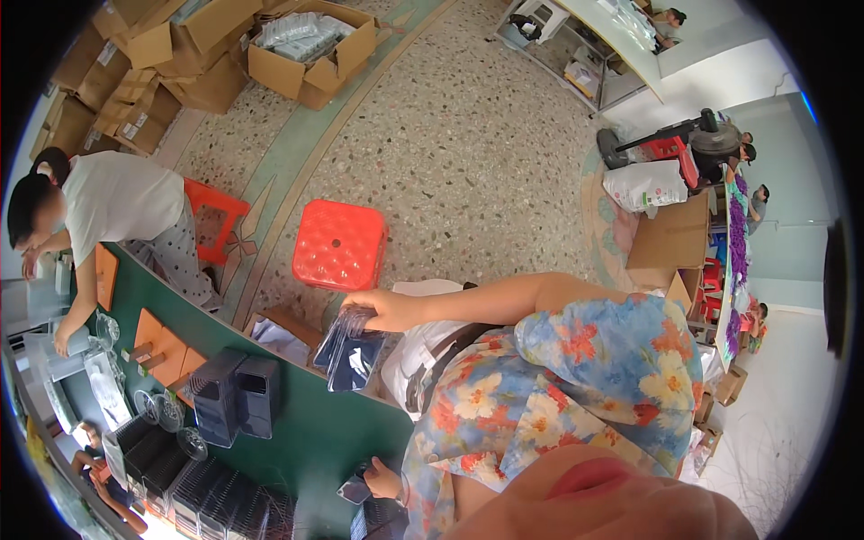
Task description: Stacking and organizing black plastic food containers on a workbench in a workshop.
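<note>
My right hand [382, 310] reaches across my flowered shirt to the left and grips a bunch of clear plastic sleeves with dark inserts [346, 349]. The sleeves hang down over the far edge of the green table [306, 427]. My left hand [385, 480] is low at the table's near end, its fingers closed on a small dark packet [355, 490]. Two black plastic trays [236, 394] stand on the table to the left of the sleeves.
A red plastic stool [340, 245] stands on the speckled floor just beyond my right hand. A person in a white shirt [117, 200] bends over the table's left end by an orange stool [214, 214]. Black tray stacks [202, 504] and clear lids [164, 409] crowd the table. Cardboard boxes [310, 56] sit behind.
</note>
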{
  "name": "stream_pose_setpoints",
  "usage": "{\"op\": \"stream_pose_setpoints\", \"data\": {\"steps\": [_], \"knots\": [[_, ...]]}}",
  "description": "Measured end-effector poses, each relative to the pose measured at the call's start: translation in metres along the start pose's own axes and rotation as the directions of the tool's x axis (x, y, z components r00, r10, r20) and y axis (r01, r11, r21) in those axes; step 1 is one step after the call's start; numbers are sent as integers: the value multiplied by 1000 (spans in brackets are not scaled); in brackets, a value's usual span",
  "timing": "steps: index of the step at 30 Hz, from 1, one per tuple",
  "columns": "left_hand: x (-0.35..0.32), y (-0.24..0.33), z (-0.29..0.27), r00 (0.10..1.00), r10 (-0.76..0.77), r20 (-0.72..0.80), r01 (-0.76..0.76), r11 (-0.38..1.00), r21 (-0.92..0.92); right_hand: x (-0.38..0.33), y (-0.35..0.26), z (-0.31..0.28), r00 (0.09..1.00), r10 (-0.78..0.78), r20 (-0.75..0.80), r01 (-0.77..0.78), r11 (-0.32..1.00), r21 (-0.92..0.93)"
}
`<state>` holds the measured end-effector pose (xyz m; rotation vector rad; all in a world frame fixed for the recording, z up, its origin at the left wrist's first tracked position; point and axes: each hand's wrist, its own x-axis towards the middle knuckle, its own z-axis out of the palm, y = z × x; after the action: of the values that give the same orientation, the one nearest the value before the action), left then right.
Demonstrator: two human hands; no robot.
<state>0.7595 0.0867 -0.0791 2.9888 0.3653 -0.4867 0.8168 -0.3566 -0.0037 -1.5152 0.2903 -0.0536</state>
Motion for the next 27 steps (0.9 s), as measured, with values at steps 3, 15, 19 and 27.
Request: {"op": "stream_pose_setpoints", "data": {"steps": [3, 15, 19, 27], "knots": [[14, -21, 17, 994, 77, 80, -83, 994, 68, 1, 4, -3, 1000, 10, -10, -10, 1000, 19], [104, 33, -26, 980, 147, -138, -169, 971, -171, 4, 23, -6, 996, 16, -91, -5, 992, 127], [173, 46, 14, 984, 150, -99, -169, 961, -220, 1, 27, -2, 990, 34, -135, -23, 997, 80], [178, 92, 31, 997, 76, -18, -77, 942, -327, -3, 33, 8, 964, -52, -259, 97, 982, 162]]}}
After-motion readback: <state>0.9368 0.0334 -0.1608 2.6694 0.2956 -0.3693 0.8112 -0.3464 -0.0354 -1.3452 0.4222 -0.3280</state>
